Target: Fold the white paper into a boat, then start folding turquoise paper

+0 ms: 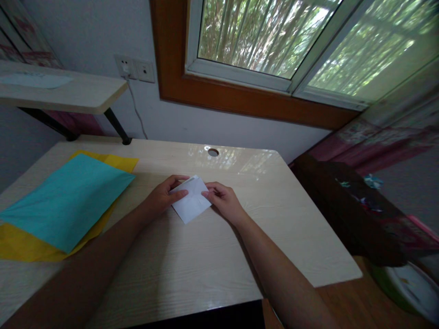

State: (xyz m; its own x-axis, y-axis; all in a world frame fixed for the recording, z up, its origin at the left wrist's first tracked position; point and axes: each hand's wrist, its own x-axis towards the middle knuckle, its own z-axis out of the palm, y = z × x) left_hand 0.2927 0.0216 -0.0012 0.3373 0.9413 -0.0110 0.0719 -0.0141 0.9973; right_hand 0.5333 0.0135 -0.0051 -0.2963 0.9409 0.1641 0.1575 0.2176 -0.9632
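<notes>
Head view: white folded paper (192,205) at mid-table, between both hands, one corner toward the person; can't tell if it touches the table (295,228). Left hand (166,193) pinches its left edge, thumb on top, fingers behind. Right hand (224,199) pinches right edge, thumb on top, index finger at upper edge. Left side of table: turquoise sheet (73,196) lying on yellow sheet (20,242), yellow showing along its edges. Round hole (213,152) near far edge, beyond the paper. Raised shelf (85,98) far left.
</notes>
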